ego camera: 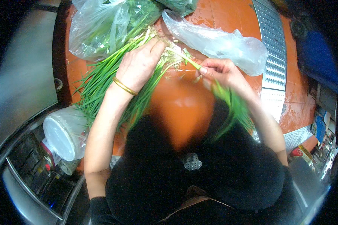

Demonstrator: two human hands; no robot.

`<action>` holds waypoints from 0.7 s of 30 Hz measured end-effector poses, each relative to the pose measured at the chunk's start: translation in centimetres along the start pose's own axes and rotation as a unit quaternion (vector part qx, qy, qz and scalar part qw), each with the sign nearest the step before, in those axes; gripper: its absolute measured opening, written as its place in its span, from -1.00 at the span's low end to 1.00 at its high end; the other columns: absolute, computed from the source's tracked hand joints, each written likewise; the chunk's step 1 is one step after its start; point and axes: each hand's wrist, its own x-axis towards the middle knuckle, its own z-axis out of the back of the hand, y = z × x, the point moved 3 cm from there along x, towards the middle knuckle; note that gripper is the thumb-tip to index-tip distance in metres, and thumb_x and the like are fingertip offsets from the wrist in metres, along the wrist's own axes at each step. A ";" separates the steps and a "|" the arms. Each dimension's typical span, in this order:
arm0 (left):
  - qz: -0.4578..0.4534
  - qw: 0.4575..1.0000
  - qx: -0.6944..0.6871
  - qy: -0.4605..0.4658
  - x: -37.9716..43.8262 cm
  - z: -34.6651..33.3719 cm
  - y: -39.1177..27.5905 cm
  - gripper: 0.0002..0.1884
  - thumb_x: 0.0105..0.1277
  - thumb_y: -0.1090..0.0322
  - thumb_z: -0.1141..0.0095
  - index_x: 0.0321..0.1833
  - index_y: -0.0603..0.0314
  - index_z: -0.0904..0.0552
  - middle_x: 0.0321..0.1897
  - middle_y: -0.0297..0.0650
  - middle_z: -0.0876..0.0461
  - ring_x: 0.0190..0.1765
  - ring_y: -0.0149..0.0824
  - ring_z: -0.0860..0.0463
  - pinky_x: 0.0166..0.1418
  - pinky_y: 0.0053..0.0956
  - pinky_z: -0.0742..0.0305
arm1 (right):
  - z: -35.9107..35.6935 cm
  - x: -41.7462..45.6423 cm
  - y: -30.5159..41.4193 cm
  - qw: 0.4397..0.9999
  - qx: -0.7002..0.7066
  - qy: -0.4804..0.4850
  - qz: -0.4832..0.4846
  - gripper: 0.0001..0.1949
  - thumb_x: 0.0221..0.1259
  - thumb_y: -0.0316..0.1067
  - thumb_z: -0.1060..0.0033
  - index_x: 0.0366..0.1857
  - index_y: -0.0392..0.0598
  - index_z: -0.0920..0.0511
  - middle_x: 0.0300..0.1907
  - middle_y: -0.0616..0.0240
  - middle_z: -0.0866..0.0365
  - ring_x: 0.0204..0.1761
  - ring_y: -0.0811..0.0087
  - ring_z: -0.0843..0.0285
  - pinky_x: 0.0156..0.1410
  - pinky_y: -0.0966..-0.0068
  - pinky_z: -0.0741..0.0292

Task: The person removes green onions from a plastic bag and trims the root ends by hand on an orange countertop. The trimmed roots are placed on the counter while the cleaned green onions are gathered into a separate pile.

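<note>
My right hand (221, 73) pinches a green onion (190, 60) below its white root end, and blurred green leaves hang beneath the palm. The root end points up and left towards my left hand (142, 63), whose fingertips lie by the roots at the centre; whether they grip anything cannot be told. A yellow bangle circles my left wrist. Under and beside that hand spreads a large heap of green onions (101, 81), roots at the top and leaves fanning down left. Pale peelings and root scraps (173, 57) lie between the hands on the wet orange tiled floor (222, 14).
Clear plastic bags of greens (98, 33) stand at the upper left. A crumpled clear plastic bag (222, 42) lies beyond my right hand. Perforated metal drain covers (274, 53) run down the right. A translucent plastic container (64, 133) is at the left beside metal equipment.
</note>
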 end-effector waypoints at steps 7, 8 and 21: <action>-0.012 0.999 0.010 -0.039 0.2 -0.7 -0.4 -0.71 0.16 0.56 0.07 -0.03 0.20 -0.45 -0.20 -0.05 -0.51 -0.15 0.04 -0.57 -0.16 -0.19 -0.50 | 0.1 0.3 -0.5 0.996 0.072 0.036 -0.024 -0.79 0.37 -0.26 0.00 -0.29 -0.18 -0.54 -0.58 0.44 -0.48 -0.63 0.68 -0.36 -0.56 0.72 -0.31; -0.016 0.999 0.025 -0.035 0.1 -0.7 -0.4 -0.71 0.16 0.55 0.07 -0.03 0.21 -0.44 -0.21 -0.03 -0.51 -0.15 0.05 -0.57 -0.16 -0.19 -0.50 | 0.1 0.5 -0.7 0.996 0.079 0.037 -0.023 -0.79 0.37 -0.26 0.00 -0.29 -0.18 -0.54 -0.57 0.44 -0.49 -0.63 0.67 -0.38 -0.55 0.72 -0.33; 0.338 0.608 -0.677 -0.239 0.4 -3.8 2.8 -0.80 0.39 0.33 0.06 -0.20 0.40 -0.49 -0.58 -0.43 -0.33 -0.56 -0.57 -0.32 -0.59 -0.69 -0.17 | -4.9 -1.8 2.6 0.864 -0.364 -0.158 0.311 -0.88 0.20 -0.33 -0.12 -0.40 -0.13 -0.48 -0.55 0.08 -0.52 -0.55 0.13 -0.50 -0.45 0.25 -0.43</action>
